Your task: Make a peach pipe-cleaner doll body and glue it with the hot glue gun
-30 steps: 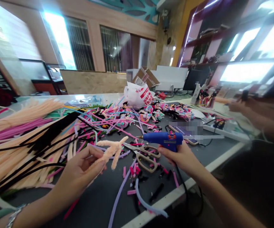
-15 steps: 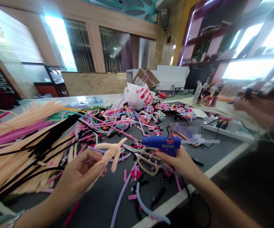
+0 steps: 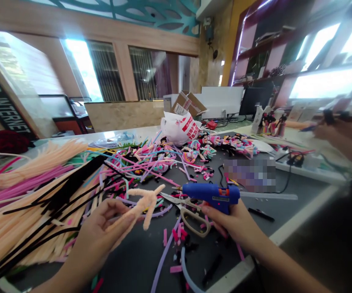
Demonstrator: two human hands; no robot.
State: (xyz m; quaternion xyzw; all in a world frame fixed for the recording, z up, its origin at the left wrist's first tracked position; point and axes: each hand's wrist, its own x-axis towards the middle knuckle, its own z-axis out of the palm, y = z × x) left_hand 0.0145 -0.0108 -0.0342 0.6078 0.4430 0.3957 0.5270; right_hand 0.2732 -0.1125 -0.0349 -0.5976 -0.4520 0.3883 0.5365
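Observation:
Between the thumb and fingers of my left hand (image 3: 107,226) is a peach pipe-cleaner figure (image 3: 142,202), twisted together with several limbs sticking out. My right hand (image 3: 229,217) is wrapped round the handle of a blue hot glue gun (image 3: 209,194), whose nozzle points left toward the figure. A gap remains between nozzle and figure. A clear glue stick (image 3: 264,195) juts from the gun's rear. Beneath the gun lies a pair of scissors (image 3: 194,219) with beige handles, partly covered by my right hand and the gun.
Bundles of peach pipe cleaners (image 3: 17,228) and black ones (image 3: 69,183) cover the left side. Small colourful dolls (image 3: 191,152) lie farther back near a white plastic bag (image 3: 179,128). Pink offcuts (image 3: 179,234) are scattered in front. Another person's hands (image 3: 337,134) and a power strip (image 3: 298,165) are at right.
The camera view has shifted slightly, tilting up. Both hands keep their holds; the glue gun sits a little farther right in view, with its nozzle still apart from the figure.

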